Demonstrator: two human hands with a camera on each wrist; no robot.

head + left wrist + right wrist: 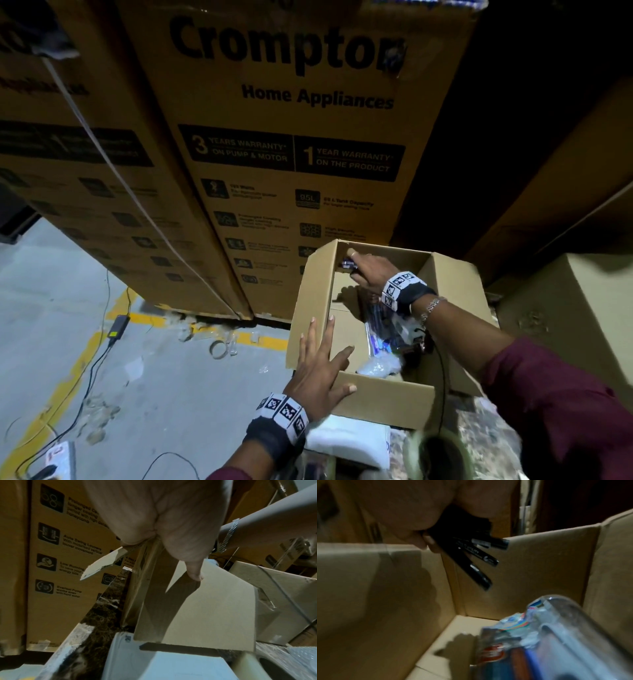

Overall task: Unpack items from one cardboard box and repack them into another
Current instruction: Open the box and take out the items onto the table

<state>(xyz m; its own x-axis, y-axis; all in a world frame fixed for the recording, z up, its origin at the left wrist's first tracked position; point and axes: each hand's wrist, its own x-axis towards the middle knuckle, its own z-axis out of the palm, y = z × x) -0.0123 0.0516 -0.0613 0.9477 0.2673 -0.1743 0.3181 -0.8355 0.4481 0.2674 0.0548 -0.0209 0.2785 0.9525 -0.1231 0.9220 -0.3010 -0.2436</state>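
Cartons (274,137) wall grey floor (51,291) with yellow line (85,349).

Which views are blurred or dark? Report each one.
Head view: sharp centre, dim bent edges, bright open brown cardboard box. Left wrist view: left hand close and soft, casting a hard shadow on the flap. Right wrist view: dim; black marker pens readable, clear plastic packet smeared by motion.

I count three black markers (476,562) in my one fist, two hands, one open carton (383,399), one tape roll (219,348)
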